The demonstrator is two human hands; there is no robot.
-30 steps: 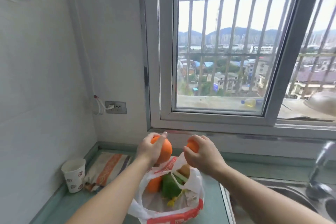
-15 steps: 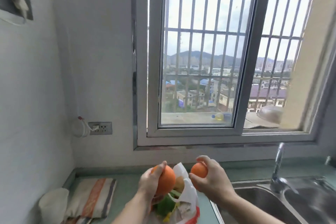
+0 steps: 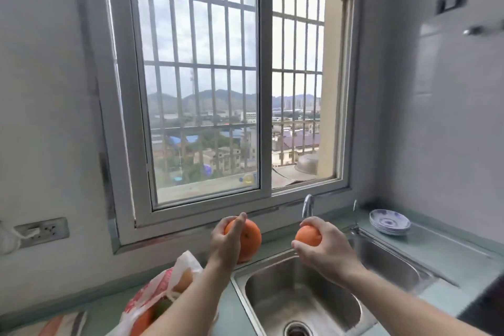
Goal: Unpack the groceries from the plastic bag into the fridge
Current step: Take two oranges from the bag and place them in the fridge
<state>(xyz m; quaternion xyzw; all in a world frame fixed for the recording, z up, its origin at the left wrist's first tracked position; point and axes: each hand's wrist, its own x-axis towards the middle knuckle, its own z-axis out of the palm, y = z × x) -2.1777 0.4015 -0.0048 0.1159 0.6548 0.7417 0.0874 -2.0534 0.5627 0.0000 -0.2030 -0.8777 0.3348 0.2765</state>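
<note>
**A:** What are the hands doing?

**B:** Two bare hands are raised in front of a barred window. The left hand curls its fingers round one large orange. The right hand pinches one smaller orange between thumb and fingers. The two fruits sit well apart from each other.

**A:** Where is the bag?

**B:** One white and red plastic bag lies below and to the left of the left hand, partly hidden behind that forearm. Its mouth gapes open. Inside I can make out something orange, something green and a pale round item; I cannot count them exactly.

**A:** What lies under the hands?

**B:** One steel sink with two basins sits below both hands, the nearer basin directly beneath the right hand. One curved tap stands just behind the right hand. Further right of that hand, one short stack of blue-patterned plates rests on the green counter; the plate count is unclear.

**A:** Anything to the left?

**B:** One wall socket with a white plug, far left of the left hand, and one striped cloth at the lower left edge.
</note>
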